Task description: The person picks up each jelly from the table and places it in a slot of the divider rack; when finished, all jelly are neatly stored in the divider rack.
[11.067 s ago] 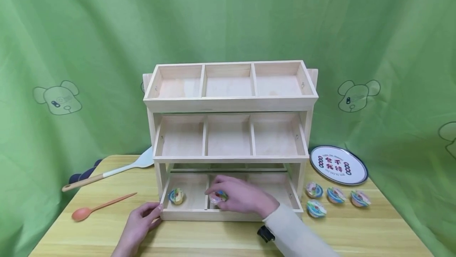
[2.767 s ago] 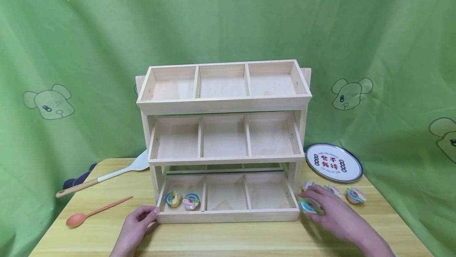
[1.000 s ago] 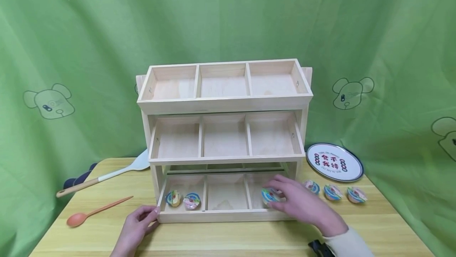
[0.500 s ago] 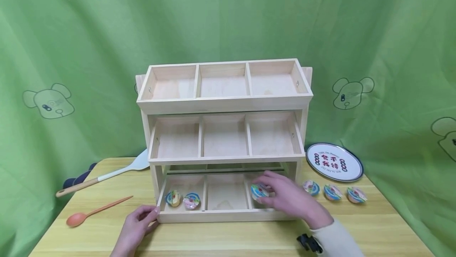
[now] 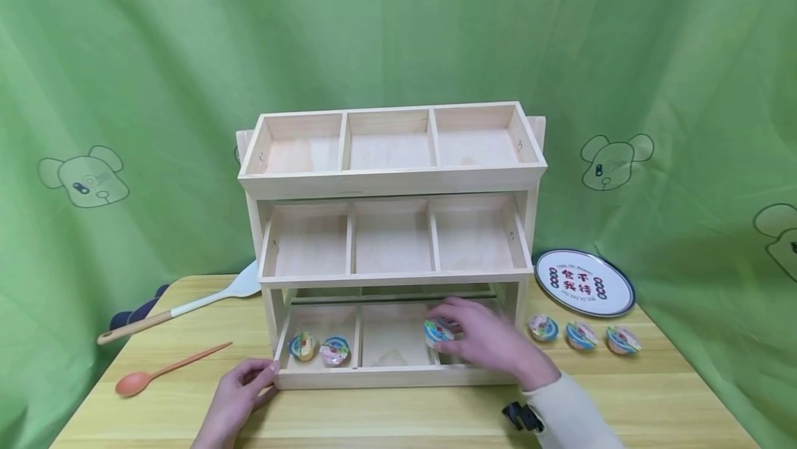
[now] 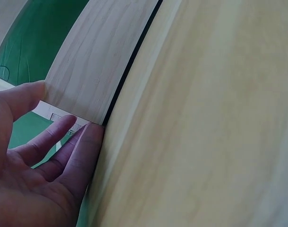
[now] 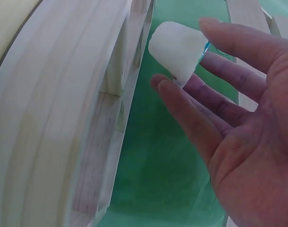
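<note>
My right hand [image 5: 482,340] pinches a small jelly cup [image 5: 438,331] with a colourful printed lid, above the bottom tray near the divider between its middle and right compartments. In the right wrist view, thumb and fingertips hold that cup's pale body [image 7: 177,49]. Two more jelly cups, one yellowish [image 5: 303,346] and one pinkish [image 5: 335,351], lie in the bottom tray's left compartment. My left hand [image 5: 239,393] grips the front left corner of the three-tier wooden rack [image 5: 398,378]; in the left wrist view its thumb and fingers meet the end of the front board [image 6: 94,61].
Three jelly cups [image 5: 582,336] stand on the table right of the rack, before a white plate [image 5: 585,305] with a dark rim. Left of the rack lie a spatula [image 5: 187,307] and an orange spoon [image 5: 134,384]. A green curtain [image 5: 398,27] hangs behind.
My right hand has picked up a jelly cup from the table and carried it left over the bottom tray. Earlier, another cup came to rest in the left compartment. The left hand stays at the corner.
</note>
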The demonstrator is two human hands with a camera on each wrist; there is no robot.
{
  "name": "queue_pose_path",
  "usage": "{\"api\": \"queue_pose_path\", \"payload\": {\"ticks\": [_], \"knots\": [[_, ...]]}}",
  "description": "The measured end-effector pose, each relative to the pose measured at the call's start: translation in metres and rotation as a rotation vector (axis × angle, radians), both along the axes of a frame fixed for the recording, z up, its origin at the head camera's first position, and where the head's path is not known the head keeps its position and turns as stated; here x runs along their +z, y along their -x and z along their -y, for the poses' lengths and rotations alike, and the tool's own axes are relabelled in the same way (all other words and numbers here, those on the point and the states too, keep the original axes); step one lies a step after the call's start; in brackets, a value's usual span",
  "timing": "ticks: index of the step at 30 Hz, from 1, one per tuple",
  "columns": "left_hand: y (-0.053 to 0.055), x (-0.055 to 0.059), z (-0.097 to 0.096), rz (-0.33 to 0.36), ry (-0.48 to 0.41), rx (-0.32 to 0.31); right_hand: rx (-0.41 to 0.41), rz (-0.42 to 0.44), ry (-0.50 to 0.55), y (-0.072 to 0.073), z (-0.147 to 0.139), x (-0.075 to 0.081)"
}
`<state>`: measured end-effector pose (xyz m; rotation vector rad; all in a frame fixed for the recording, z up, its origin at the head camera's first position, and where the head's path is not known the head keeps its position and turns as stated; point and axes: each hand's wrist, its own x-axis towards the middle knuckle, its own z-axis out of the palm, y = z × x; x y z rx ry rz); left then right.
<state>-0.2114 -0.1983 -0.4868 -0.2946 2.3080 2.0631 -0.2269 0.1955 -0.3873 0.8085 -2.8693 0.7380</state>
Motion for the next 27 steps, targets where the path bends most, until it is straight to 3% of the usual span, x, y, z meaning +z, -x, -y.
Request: {"api": "queue_pose_path", "payload": {"ticks": [15, 27], "knots": [[0.001, 0.001, 0.0, 0.011, 0.007, -0.004, 0.053, 0.059, 0.03, 0.014, 0.018, 0.001], [0.001, 0.001, 0.001, 0.007, -0.005, -0.004, 0.1, 0.07, 0.013, 0.028, 0.042, -0.008]]}}
